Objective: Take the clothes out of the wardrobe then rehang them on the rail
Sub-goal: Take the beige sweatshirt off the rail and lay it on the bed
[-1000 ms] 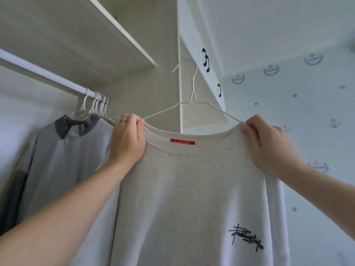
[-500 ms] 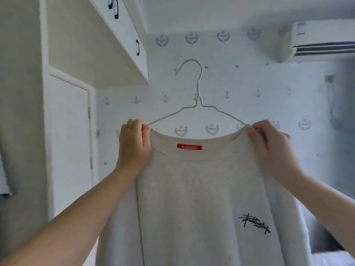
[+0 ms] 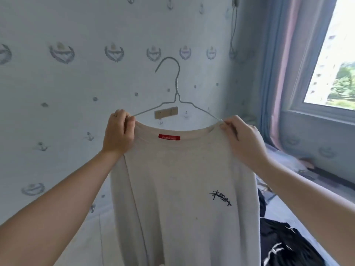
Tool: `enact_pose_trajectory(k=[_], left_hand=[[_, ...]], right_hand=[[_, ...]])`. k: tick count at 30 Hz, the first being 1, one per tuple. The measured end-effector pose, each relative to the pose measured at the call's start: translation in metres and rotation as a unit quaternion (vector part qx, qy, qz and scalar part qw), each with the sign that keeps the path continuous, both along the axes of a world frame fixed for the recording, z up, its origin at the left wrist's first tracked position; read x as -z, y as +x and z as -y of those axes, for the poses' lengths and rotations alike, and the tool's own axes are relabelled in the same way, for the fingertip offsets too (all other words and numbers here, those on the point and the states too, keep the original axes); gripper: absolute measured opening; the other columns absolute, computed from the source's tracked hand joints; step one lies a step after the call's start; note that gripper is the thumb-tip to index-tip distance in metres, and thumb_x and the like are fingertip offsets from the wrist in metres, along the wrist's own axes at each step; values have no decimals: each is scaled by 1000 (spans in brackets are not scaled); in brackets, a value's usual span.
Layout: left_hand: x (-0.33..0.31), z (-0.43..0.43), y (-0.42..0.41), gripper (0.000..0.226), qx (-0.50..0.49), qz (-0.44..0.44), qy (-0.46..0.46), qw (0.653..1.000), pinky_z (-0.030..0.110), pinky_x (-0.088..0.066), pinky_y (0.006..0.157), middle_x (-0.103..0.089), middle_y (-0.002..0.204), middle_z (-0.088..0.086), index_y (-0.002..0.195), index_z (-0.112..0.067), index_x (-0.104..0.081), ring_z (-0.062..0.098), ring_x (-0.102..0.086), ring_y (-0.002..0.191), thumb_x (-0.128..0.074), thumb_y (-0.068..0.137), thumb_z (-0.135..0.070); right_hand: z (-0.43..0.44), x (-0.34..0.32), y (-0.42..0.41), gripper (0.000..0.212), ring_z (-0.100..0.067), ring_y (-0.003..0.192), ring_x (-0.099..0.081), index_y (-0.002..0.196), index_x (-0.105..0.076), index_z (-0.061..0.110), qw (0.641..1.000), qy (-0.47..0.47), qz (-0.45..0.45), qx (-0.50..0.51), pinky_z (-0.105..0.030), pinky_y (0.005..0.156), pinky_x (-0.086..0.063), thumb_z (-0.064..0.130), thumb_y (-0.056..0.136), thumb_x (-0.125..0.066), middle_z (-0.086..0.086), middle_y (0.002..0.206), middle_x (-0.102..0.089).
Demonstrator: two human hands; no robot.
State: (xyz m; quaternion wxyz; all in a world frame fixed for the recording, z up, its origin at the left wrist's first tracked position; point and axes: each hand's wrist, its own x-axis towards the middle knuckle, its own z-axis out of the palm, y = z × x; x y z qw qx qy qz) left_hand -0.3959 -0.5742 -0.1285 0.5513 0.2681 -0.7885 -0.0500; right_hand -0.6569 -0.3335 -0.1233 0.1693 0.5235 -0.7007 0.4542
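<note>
The left hand (image 3: 117,131) is curled around the left shoulder of a pale sweatshirt (image 3: 182,189), and the right hand (image 3: 242,138) is curled around the right shoulder. The garment is held up on a wire hanger (image 3: 175,93), in front of patterned wallpaper (image 3: 67,83). Dark clothing (image 3: 288,244) is seen at the lower right, below a window (image 3: 334,60).

Both arms reach up and out in front. The left hand (image 3: 117,132) is curled tight. The right hand (image 3: 242,138) is curled too, pinching.
</note>
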Motion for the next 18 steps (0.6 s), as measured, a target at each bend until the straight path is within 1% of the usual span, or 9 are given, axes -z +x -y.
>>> enact_pose_trajectory(k=[3,6,8,13,16,18], left_hand=[[27,55,-46,25,37,20,26,999,31,-30,71,-47,78,8,77,-6,-44,27,-45,79,-43,97,-21],[50,110,-85,27,60,44,43,996,38,-35,73,-49,81,12,79,-5,-45,28,-46,81,-41,98,-24],[60,147,-110,29,67,57,39,995,40,-36,74,-51,83,16,80,-4,-46,30,-47,82,-40,99,-25],[81,218,-173,34,57,104,34,992,46,-40,74,-57,93,23,88,-1,-53,40,-53,88,-38,100,-30],[91,240,-211,35,56,135,47,988,47,-39,78,-58,101,24,94,-1,-56,44,-52,96,-38,100,-30],[96,251,-237,32,60,150,49,986,47,-38,81,-57,104,23,97,-1,-56,44,-50,101,-40,100,-29]], right_hand=[[34,26,-28,15,-21,64,-49,95,-55,25,999,22,16,31,-43,67,-49,39,99,-50,12,60,-51],[72,49,-48,15,-22,65,-49,93,-55,25,997,48,37,52,-44,67,-49,39,98,-51,13,61,-52],[98,63,-60,15,-21,67,-51,93,-55,26,994,64,50,68,-43,67,-49,40,98,-50,11,63,-55],[150,90,-88,15,-5,59,-46,91,-58,24,987,86,84,103,-36,62,-42,36,98,-52,8,61,-53],[166,105,-110,15,-6,61,-49,90,-58,25,980,117,101,125,-35,61,-43,36,98,-53,5,63,-56],[175,115,-127,17,-11,61,-51,90,-58,24,975,132,115,136,-36,62,-45,37,98,-53,4,65,-58]])
